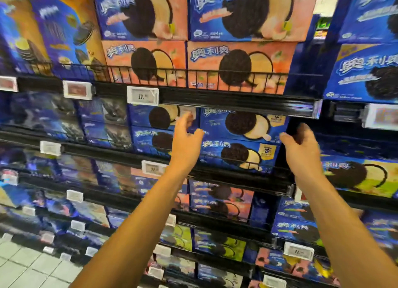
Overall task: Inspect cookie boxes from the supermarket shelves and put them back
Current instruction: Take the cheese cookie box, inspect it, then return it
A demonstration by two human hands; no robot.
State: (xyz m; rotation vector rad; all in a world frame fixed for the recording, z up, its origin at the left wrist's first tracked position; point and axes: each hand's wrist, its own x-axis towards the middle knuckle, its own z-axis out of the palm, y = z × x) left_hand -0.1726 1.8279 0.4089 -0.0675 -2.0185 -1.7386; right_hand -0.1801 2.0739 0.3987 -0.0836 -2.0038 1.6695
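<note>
- Your left hand (187,136) is raised at the left end of the upper blue cookie box (243,124), fingers spread and loosely curved, thumb toward the box; it grips nothing that shows.
- Your right hand (301,145) is at that box's right end, fingers curled at the box edge beside a dark gap; whether they actually grip the edge, I cannot tell.
- That box lies on a lower blue cookie box (239,155), second shelf from the top, its top edge just beneath the black shelf rail (237,103).
- A wire guard (226,161) crosses the lower box's front.
- Left neighbour: another stack of blue boxes (155,128), just beside, behind your left hand.
- Peach-coloured boxes (234,65) fill the shelf above.
</note>
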